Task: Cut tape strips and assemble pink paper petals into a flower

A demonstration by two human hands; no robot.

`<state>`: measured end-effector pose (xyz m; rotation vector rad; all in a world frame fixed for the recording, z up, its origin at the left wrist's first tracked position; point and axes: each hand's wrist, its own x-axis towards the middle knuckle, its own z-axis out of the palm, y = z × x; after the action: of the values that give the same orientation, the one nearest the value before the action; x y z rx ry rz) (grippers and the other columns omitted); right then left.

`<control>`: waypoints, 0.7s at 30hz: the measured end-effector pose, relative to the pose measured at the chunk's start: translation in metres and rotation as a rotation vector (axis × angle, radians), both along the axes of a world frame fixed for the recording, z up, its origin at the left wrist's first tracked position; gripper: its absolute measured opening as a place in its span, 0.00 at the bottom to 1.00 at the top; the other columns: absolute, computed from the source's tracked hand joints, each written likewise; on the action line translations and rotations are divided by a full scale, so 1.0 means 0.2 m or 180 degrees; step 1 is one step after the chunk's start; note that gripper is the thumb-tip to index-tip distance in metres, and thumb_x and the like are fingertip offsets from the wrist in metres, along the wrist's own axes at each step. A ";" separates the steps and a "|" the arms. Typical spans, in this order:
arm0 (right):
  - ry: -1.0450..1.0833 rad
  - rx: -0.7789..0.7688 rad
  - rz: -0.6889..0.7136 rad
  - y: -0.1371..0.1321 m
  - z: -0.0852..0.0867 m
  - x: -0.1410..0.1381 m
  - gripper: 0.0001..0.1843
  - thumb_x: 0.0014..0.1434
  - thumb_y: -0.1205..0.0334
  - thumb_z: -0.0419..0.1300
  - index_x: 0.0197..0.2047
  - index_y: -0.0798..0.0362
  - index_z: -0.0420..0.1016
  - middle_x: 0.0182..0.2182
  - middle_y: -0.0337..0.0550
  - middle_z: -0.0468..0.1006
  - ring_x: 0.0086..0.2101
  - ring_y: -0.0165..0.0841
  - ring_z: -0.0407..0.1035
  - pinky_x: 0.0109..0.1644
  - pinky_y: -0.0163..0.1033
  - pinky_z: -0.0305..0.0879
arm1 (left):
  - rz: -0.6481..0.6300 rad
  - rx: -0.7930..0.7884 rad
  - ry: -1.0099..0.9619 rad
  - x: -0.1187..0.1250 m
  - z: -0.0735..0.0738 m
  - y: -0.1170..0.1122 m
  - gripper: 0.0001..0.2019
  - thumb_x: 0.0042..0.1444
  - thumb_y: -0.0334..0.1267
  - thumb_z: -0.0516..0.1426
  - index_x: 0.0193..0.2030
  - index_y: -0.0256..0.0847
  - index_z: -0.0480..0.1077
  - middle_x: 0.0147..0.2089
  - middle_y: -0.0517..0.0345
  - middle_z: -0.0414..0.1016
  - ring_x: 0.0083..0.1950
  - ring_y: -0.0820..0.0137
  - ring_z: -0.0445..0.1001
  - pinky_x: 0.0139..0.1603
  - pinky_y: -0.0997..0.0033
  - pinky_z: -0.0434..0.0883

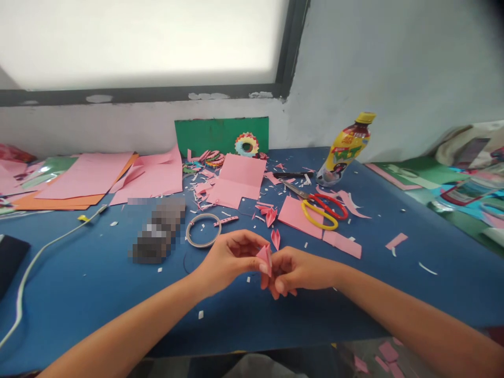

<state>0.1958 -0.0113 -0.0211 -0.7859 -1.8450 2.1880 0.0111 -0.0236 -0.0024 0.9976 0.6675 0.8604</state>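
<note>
My left hand pinches a small folded pink paper piece between thumb and fingers, above the near part of the blue table. My right hand is closed against the right side of this piece, its fingers curled and partly hidden behind it. Just beyond my hands lie similar folded pink pieces, one close by and another farther back. Scissors with one red and one yellow handle rest on a pink paper sheet to the right. A roll of tape lies flat at left.
A tilted-looking drink bottle stands at the back right. Pink sheets, a green board and a ring of coloured folded paper are along the wall. A blurred dark object and a white cable lie left; scraps are scattered about.
</note>
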 end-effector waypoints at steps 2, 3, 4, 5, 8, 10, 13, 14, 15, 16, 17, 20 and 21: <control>0.0018 0.0030 -0.0025 0.00 -0.01 -0.01 0.25 0.46 0.44 0.62 0.36 0.59 0.72 0.23 0.38 0.72 0.21 0.21 0.63 0.22 0.25 0.58 | 0.0110 0.0039 0.0036 0.00 0.01 0.00 0.12 0.35 0.28 0.67 0.30 0.34 0.72 0.25 0.61 0.75 0.26 0.75 0.73 0.28 0.77 0.71; 0.0045 0.0043 -0.0079 0.01 -0.01 -0.01 0.26 0.45 0.43 0.62 0.35 0.59 0.72 0.23 0.38 0.72 0.21 0.21 0.63 0.21 0.25 0.58 | 0.0176 0.0064 0.0050 0.00 0.01 0.00 0.12 0.35 0.29 0.67 0.29 0.34 0.72 0.26 0.60 0.75 0.26 0.75 0.72 0.28 0.77 0.71; 0.0086 0.0066 -0.0169 0.00 -0.02 -0.02 0.26 0.44 0.42 0.63 0.35 0.59 0.72 0.22 0.37 0.71 0.20 0.21 0.62 0.21 0.26 0.58 | 0.0239 0.0087 0.0060 0.00 0.01 0.00 0.12 0.34 0.29 0.67 0.28 0.34 0.71 0.27 0.60 0.75 0.26 0.75 0.72 0.28 0.77 0.71; 0.0141 0.0103 -0.0289 0.00 -0.02 -0.03 0.27 0.43 0.42 0.63 0.34 0.59 0.71 0.22 0.37 0.71 0.19 0.21 0.61 0.20 0.26 0.57 | 0.0290 0.0115 0.0062 0.00 0.01 0.00 0.12 0.34 0.29 0.68 0.26 0.34 0.70 0.27 0.60 0.75 0.26 0.75 0.72 0.29 0.77 0.71; 0.0345 0.0328 -0.0738 -0.01 -0.02 -0.04 0.25 0.44 0.43 0.63 0.33 0.58 0.69 0.20 0.35 0.68 0.18 0.20 0.60 0.20 0.27 0.57 | 0.0284 0.0185 0.0131 -0.01 0.01 0.00 0.11 0.36 0.31 0.67 0.24 0.34 0.69 0.28 0.59 0.75 0.27 0.74 0.73 0.30 0.74 0.71; 0.0421 0.0533 -0.0988 -0.02 -0.02 -0.05 0.22 0.48 0.45 0.61 0.31 0.57 0.68 0.20 0.35 0.68 0.19 0.21 0.60 0.20 0.27 0.57 | 0.0205 0.0217 0.0193 -0.01 0.01 0.00 0.09 0.38 0.33 0.66 0.24 0.34 0.70 0.27 0.58 0.75 0.27 0.72 0.74 0.31 0.71 0.72; 0.0409 0.0823 -0.1144 -0.03 -0.02 -0.05 0.19 0.54 0.47 0.57 0.29 0.57 0.68 0.21 0.36 0.68 0.20 0.22 0.60 0.22 0.28 0.58 | 0.0091 0.0256 0.0202 -0.02 0.02 0.00 0.08 0.41 0.35 0.65 0.25 0.35 0.70 0.26 0.58 0.75 0.27 0.68 0.75 0.33 0.67 0.73; 0.0396 0.0891 -0.1125 -0.03 -0.02 -0.05 0.19 0.55 0.47 0.56 0.29 0.57 0.68 0.21 0.37 0.68 0.20 0.22 0.60 0.22 0.28 0.58 | 0.0053 0.0266 0.0205 -0.02 0.02 0.00 0.08 0.42 0.35 0.64 0.25 0.35 0.70 0.25 0.58 0.74 0.27 0.68 0.75 0.33 0.66 0.73; 0.0387 0.0934 -0.1072 -0.03 -0.02 -0.04 0.19 0.56 0.47 0.55 0.30 0.57 0.68 0.21 0.37 0.69 0.20 0.22 0.60 0.23 0.28 0.58 | 0.0024 0.0273 0.0209 -0.02 0.02 0.00 0.08 0.42 0.35 0.64 0.24 0.35 0.70 0.25 0.59 0.74 0.27 0.68 0.75 0.33 0.67 0.73; 0.0377 0.0951 -0.0990 -0.03 -0.01 -0.04 0.20 0.57 0.47 0.54 0.30 0.57 0.69 0.22 0.37 0.69 0.21 0.22 0.60 0.23 0.28 0.58 | -0.0001 0.0279 0.0212 -0.02 0.02 0.00 0.08 0.42 0.35 0.64 0.24 0.35 0.70 0.25 0.59 0.74 0.27 0.69 0.74 0.33 0.68 0.73; 0.0367 0.0953 -0.0901 -0.03 -0.01 -0.04 0.20 0.58 0.47 0.53 0.31 0.57 0.69 0.22 0.37 0.68 0.21 0.22 0.61 0.23 0.28 0.58 | -0.0015 0.0272 0.0209 -0.02 0.01 0.00 0.08 0.41 0.35 0.65 0.24 0.35 0.70 0.24 0.59 0.73 0.26 0.70 0.74 0.32 0.69 0.72; 0.0339 0.0955 -0.0671 -0.04 -0.02 -0.04 0.20 0.59 0.48 0.51 0.32 0.58 0.68 0.21 0.37 0.68 0.21 0.22 0.61 0.24 0.28 0.59 | 0.0077 0.0257 0.0216 -0.01 0.00 0.01 0.11 0.38 0.34 0.66 0.28 0.36 0.70 0.24 0.62 0.73 0.24 0.72 0.73 0.29 0.72 0.72; 0.0323 0.0977 -0.0626 -0.04 -0.02 -0.04 0.20 0.59 0.48 0.50 0.32 0.58 0.68 0.21 0.37 0.68 0.21 0.22 0.61 0.25 0.28 0.59 | 0.0148 0.0286 0.0261 -0.01 0.00 0.01 0.13 0.37 0.34 0.67 0.30 0.37 0.70 0.24 0.62 0.73 0.24 0.72 0.73 0.28 0.73 0.72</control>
<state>0.1870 -0.0192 -0.0247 -0.7418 -1.9002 1.7393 0.0087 -0.0223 -0.0031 1.1064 0.7293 0.9003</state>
